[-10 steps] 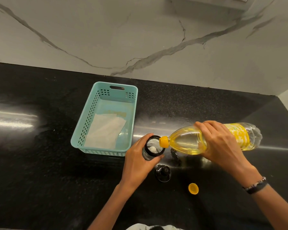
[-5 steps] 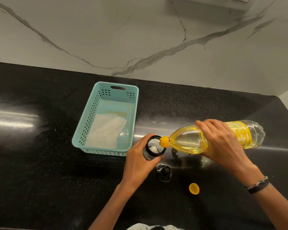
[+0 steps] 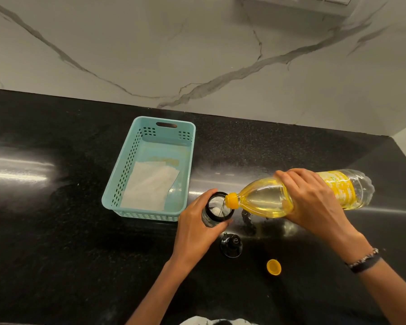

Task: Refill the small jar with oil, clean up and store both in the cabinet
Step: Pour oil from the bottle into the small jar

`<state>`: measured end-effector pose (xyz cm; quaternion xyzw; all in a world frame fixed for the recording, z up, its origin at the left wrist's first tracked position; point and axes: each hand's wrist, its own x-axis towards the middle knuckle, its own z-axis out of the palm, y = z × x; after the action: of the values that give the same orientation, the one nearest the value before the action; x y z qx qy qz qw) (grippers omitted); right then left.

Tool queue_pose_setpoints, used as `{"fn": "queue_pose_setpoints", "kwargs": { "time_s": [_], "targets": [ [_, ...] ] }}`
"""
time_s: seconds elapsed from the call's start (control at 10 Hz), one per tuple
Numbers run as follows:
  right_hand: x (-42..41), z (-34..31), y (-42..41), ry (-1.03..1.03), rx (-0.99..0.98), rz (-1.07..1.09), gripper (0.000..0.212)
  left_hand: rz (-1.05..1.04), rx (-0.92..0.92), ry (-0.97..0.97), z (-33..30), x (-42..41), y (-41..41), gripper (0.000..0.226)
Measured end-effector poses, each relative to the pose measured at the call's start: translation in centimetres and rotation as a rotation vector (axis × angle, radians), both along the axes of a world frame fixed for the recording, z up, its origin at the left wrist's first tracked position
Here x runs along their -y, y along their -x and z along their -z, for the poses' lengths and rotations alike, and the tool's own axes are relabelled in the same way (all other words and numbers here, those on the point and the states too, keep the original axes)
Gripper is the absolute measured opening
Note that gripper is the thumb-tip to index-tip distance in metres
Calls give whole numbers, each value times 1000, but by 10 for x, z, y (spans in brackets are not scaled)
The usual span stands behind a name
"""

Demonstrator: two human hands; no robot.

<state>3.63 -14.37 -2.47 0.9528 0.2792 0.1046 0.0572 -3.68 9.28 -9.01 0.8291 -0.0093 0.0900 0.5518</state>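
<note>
- The left hand [image 3: 197,228] curls round the small jar [image 3: 215,211], which stands open-mouthed on the black desk [image 3: 56,254].
- The right hand [image 3: 314,202] grips the oil bottle [image 3: 279,198] — tipped nearly flat at the jar's 3 o'clock, its neck over the rim, a thin stream falling in.
- Black jar lid [image 3: 231,245] and yellow cap [image 3: 274,266] lie at the jar's 5 o'clock.
- Teal basket [image 3: 117,184] with a paper towel [image 3: 150,186] sits at 10 o'clock — marble wall [image 3: 197,55] behind.
</note>
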Motion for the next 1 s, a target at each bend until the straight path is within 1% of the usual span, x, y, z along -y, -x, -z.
{"fn": "queue_pose_setpoints", "kwargs": {
  "time_s": [0.5, 0.6, 0.7, 1.0],
  "targets": [
    [0, -1, 0, 8, -7, -1, 83, -8, -27, -10, 1, 0, 0, 65],
    [1, -1, 0, 10, -7, -2, 84, -7, -24, -9, 0, 0, 0, 65],
    [1, 0, -1, 4, -3, 5, 81, -1, -16, 7, -1, 0, 0, 64],
    [0, -4, -1, 10, -7, 3, 83, 0, -1, 6, -1, 0, 0, 63]
  ]
}}
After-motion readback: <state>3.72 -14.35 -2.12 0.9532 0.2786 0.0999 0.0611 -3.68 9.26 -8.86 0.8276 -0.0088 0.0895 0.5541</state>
